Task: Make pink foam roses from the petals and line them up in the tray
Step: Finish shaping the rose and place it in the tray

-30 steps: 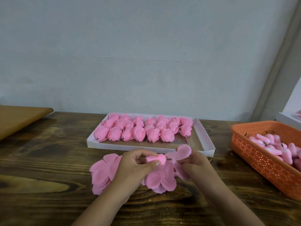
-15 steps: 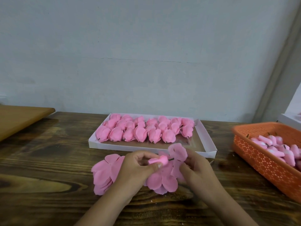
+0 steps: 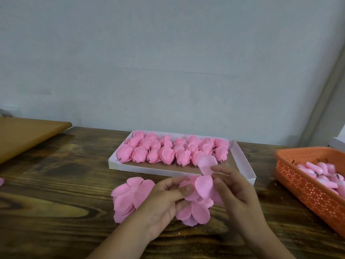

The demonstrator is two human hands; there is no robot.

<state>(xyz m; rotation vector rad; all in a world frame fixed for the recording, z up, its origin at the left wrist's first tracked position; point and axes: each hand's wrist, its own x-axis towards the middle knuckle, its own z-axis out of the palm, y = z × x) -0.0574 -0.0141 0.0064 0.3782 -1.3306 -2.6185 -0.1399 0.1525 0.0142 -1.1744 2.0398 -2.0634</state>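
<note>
Two bare hands meet over a dark wooden table [image 3: 56, 212], building a pink foam rose [image 3: 197, 191]. The left hand [image 3: 164, 204] pinches the half-made flower between thumb and curled fingers, loose petals hanging beneath. The right hand [image 3: 233, 189] pinches one petal [image 3: 206, 163] (paler, slightly blurred) just above the flower. A pile of spare petals [image 3: 128, 197] lies beside the left hand. Behind, a white tray [image 3: 242, 163] holds rows of finished roses [image 3: 168, 150]. An orange basket [image 3: 302, 186] of pink pieces sits far right.
</note>
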